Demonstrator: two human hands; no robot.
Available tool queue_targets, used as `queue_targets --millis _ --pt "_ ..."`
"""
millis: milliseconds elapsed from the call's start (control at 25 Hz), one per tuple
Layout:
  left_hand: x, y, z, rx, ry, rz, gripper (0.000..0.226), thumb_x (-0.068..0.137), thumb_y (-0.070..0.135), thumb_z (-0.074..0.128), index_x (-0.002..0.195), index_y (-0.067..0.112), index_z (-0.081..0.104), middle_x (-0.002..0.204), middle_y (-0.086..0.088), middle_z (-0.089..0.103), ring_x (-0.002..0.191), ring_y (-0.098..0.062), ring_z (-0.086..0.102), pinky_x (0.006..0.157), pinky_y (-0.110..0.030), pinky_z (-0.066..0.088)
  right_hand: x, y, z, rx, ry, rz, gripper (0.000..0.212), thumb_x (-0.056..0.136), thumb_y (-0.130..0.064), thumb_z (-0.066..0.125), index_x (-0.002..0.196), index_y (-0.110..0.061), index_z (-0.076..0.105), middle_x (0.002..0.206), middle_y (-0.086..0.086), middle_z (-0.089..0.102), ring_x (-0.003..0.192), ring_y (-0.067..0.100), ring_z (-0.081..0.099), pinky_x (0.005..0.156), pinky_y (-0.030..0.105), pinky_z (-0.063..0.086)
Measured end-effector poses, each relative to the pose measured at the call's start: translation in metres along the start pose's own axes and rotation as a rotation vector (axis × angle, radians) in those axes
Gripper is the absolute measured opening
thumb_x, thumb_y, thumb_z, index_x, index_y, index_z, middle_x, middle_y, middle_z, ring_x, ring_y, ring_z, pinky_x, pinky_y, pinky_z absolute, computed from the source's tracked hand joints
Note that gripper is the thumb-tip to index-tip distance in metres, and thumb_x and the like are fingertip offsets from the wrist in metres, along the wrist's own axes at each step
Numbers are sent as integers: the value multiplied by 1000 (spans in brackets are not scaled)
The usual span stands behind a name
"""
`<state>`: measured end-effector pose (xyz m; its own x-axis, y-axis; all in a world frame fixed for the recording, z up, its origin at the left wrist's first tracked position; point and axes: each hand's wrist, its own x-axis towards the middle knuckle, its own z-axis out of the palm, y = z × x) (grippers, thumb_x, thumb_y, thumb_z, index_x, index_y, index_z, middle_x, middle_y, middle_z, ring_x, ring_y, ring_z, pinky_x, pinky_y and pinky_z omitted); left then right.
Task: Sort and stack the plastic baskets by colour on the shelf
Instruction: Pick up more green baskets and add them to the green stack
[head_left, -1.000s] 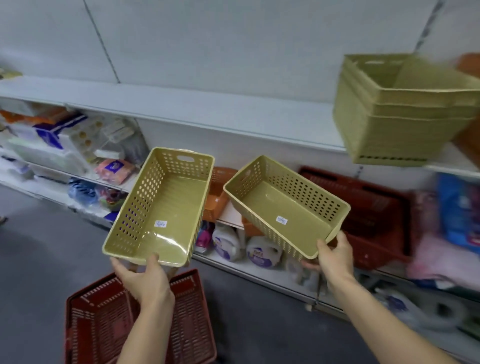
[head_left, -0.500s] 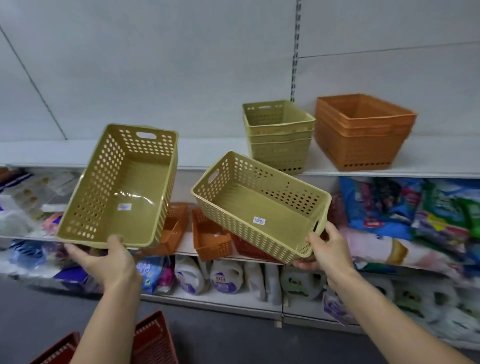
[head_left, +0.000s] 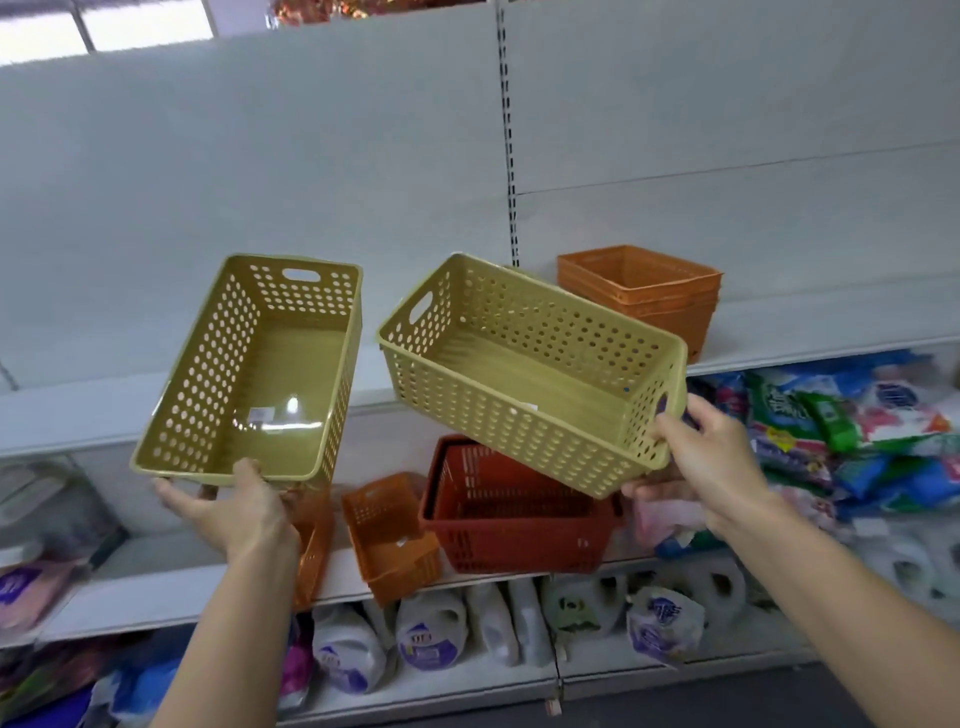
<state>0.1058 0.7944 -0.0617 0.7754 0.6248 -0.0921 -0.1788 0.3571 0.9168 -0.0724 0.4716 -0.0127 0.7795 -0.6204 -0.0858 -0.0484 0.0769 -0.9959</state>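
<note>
My left hand (head_left: 236, 512) grips the near end of an olive-green perforated basket (head_left: 260, 364), tilted with its inside facing me. My right hand (head_left: 698, 462) holds a second olive-green basket (head_left: 524, 369) by its right end, raised in front of the upper shelf (head_left: 810, 332). A stack of orange baskets (head_left: 644, 293) stands on that shelf just behind it. The olive stack seen before is hidden behind the right basket. On the middle shelf sit small orange baskets (head_left: 387, 535) and a dark red basket (head_left: 514, 525).
Detergent bottles (head_left: 431, 639) line the bottom shelf. Colourful packets (head_left: 852, 426) fill the middle shelf at the right, and more packaged goods (head_left: 31, 582) lie at the left. A slotted upright (head_left: 509, 156) runs up the white back panel.
Both baskets have risen toward the upper shelf and my view has tilted up and right. The right basket now covers the olive stack. The red basket on the floor has left the frame.
</note>
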Motion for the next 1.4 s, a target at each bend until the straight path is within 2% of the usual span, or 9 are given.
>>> queue_targets --millis 160,440,720,960,1080,1160,1240,1320,1400 --pt "18 11 12 -73 -125 -69 91 89 3 59 154 49 13 144 0 49 111 -23 65 78 -54 61 5 -38 25 40 94 -73 22 90 -5 47 105 -14 59 98 23 68 54 43 69 40 35 57" --pt "46 21 28 -95 -219 -106 89 90 1 59 153 47 15 142 -2 51 115 -27 62 77 -54 60 54 -93 101 247 133 -37 7 90 -5 49 97 -6 50 105 26 66 62 39 72 47 36 60" --pt "66 28 64 -87 -251 -91 88 91 -1 58 152 48 18 145 -4 48 117 -28 60 76 -53 60 125 -125 173 285 93 94 34 92 -11 56 125 -6 48 109 23 61 78 34 71 47 29 57" --pt "72 48 99 -106 -228 -56 87 91 1 60 151 50 20 144 -1 48 119 -29 60 72 -47 62 163 -124 209 299 137 150 64 92 -10 54 148 -16 25 117 22 54 81 35 70 48 35 60" --pt "68 57 111 -108 -255 -40 86 92 3 60 151 51 22 142 1 48 119 -27 60 71 -46 62 161 -118 212 265 134 176 71 93 -18 57 151 -16 18 100 18 51 88 36 67 45 42 59" --pt "61 61 115 -122 -278 -37 86 92 2 60 151 51 22 141 1 48 119 -27 60 70 -46 63 148 -110 212 156 188 145 76 93 -25 58 153 -18 11 97 13 50 84 26 61 47 36 58" --pt "54 63 119 -140 -304 -46 86 91 2 59 151 51 22 141 0 48 118 -27 61 68 -46 63 125 -99 216 26 214 -26 76 92 -30 58 152 -23 11 117 12 52 79 19 58 46 27 51" --pt "44 65 124 -156 -339 -57 87 91 2 59 152 50 21 142 0 48 118 -26 61 68 -46 63 95 -89 231 -59 -8 -226 73 90 -41 58 150 -27 19 121 5 54 85 19 63 53 31 58" --pt "30 65 129 -173 -379 -62 88 91 1 60 152 50 19 142 0 47 117 -25 61 69 -48 63 70 -80 251 -209 -279 -330 81 83 -55 60 150 -34 20 132 0 51 110 20 60 80 47 59"
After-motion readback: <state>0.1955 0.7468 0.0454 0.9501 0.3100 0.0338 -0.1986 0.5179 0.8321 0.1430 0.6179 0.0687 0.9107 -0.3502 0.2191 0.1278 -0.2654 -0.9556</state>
